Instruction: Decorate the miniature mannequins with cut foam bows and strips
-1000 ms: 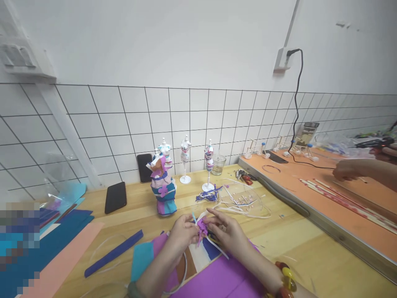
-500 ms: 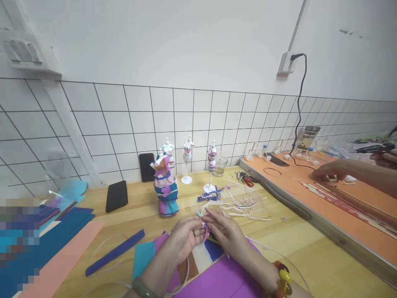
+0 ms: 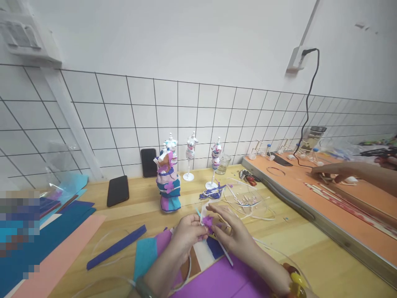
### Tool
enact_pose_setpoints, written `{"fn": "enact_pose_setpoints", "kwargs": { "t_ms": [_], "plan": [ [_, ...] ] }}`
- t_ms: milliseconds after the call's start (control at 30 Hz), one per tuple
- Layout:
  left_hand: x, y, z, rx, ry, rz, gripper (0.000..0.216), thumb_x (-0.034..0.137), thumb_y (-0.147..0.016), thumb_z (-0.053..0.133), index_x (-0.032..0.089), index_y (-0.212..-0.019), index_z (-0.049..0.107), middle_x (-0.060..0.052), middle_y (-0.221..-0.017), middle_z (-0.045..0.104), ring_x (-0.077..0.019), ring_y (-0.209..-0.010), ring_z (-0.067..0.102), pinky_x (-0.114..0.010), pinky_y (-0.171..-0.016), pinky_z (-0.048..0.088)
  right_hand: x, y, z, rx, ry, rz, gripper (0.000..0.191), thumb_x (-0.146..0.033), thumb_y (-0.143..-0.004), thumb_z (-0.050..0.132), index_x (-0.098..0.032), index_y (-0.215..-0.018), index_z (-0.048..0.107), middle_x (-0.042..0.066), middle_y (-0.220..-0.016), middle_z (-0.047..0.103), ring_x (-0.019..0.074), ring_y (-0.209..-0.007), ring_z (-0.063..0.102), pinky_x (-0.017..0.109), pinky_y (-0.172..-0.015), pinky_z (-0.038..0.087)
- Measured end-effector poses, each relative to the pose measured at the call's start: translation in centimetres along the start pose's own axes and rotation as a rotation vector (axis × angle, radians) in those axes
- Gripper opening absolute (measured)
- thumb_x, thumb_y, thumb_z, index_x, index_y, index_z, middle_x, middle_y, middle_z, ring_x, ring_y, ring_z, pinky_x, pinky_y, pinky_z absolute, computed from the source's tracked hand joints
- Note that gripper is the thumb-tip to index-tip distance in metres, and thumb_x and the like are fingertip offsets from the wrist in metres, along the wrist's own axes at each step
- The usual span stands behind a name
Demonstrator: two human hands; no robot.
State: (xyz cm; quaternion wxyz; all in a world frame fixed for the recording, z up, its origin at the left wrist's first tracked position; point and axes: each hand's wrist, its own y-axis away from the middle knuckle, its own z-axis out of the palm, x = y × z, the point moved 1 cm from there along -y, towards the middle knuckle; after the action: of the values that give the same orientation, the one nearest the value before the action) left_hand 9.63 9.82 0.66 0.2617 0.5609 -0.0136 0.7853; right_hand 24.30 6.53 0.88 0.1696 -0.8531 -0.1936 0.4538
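Note:
Both hands meet over the near middle of the wooden table. My left hand [image 3: 187, 234] is closed, fingertips pinching a small purple felt piece [image 3: 207, 222] with jagged edges. A pale strip [image 3: 204, 210] stands up beside that piece. My right hand [image 3: 237, 234] curves around the other side, its thumb and fingers at the felt; a thin white strip [image 3: 227, 253] hangs below its thumb. The fingertips partly hide how the strips meet the felt. Beneath the hands lie a purple sheet [image 3: 214, 279] and a turquoise felt piece [image 3: 145, 252].
A felt-covered figure [image 3: 169, 188] and small white dress forms [image 3: 188, 177] stand behind. Phones [image 3: 118, 191] and a blue strip [image 3: 116, 247] lie left. Beads and cords [image 3: 246, 200] lie right. On an orange board [image 3: 288, 182], another person's hand [image 3: 328, 171] works.
The purple piece now shows more openly between my fingertips. My right hand has shifted slightly right, and the thin white strip below it has come into view. The camera view has turned a little.

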Motion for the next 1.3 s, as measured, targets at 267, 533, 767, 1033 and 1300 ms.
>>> {"fn": "enact_pose_setpoints", "kwargs": {
  "t_ms": [267, 533, 767, 1033, 1300],
  "plan": [
    [-0.1, -0.1, 0.0, -0.043, -0.142, 0.090, 0.020, 0.005, -0.052, 0.062, 0.014, -0.068, 0.055, -0.001, -0.061, 0.066, -0.0128, -0.059, 0.060, -0.023, -0.059, 0.041, -0.4, -0.6, -0.8, -0.216, 0.102, 0.068, 0.029, -0.025, -0.086, 0.050, -0.022, -0.114, 0.060, 0.007, -0.089, 0.065, 0.0211, -0.086, 0.055, 0.034, -0.076, 0.045],
    [-1.2, -1.3, -0.4, 0.037, -0.227, 0.130, 0.028, 0.008, -0.052, 0.066, 0.018, -0.070, 0.046, 0.004, -0.053, 0.062, -0.0114, -0.049, 0.056, -0.021, -0.051, 0.038, 0.2, -0.4, -0.4, -0.170, 0.086, 0.081, 0.011, -0.020, -0.084, 0.053, -0.018, -0.085, 0.064, 0.005, -0.084, 0.064, 0.0183, -0.083, 0.056, 0.029, -0.074, 0.044],
    [-1.3, -1.3, -0.4, 0.096, -0.303, 0.181, 0.022, 0.010, -0.054, 0.065, 0.017, -0.068, 0.050, 0.005, -0.050, 0.059, -0.0102, -0.047, 0.053, -0.019, -0.047, 0.035, 0.5, -0.1, -0.1, -0.139, 0.100, 0.047, 0.008, -0.019, -0.085, 0.052, -0.019, -0.082, 0.060, 0.005, -0.084, 0.060, 0.0172, -0.081, 0.055, 0.029, -0.075, 0.044],
    [-0.7, -1.0, -0.6, 0.112, -0.386, 0.278, 0.007, 0.011, -0.056, 0.063, 0.015, -0.059, 0.058, 0.000, -0.061, 0.061, -0.0132, -0.060, 0.056, -0.022, -0.057, 0.042, 0.2, 0.1, -0.2, -0.098, 0.109, 0.033, 0.012, -0.021, -0.086, 0.048, -0.020, -0.087, 0.060, 0.007, -0.096, 0.058, 0.0188, -0.091, 0.054, 0.031, -0.080, 0.044],
    [-0.1, -0.7, -0.3, 0.062, -0.418, 0.346, 0.034, 0.008, -0.061, 0.057, 0.017, -0.094, 0.057, 0.004, -0.058, 0.058, -0.0123, -0.058, 0.055, -0.022, -0.056, 0.041, 0.1, -0.2, -0.2, -0.014, -0.106, 0.239, 0.040, -0.020, -0.079, 0.052, -0.021, -0.118, 0.049, 0.004, -0.082, 0.064, 0.0188, -0.079, 0.061, 0.034, -0.074, 0.048]
  ]
}}
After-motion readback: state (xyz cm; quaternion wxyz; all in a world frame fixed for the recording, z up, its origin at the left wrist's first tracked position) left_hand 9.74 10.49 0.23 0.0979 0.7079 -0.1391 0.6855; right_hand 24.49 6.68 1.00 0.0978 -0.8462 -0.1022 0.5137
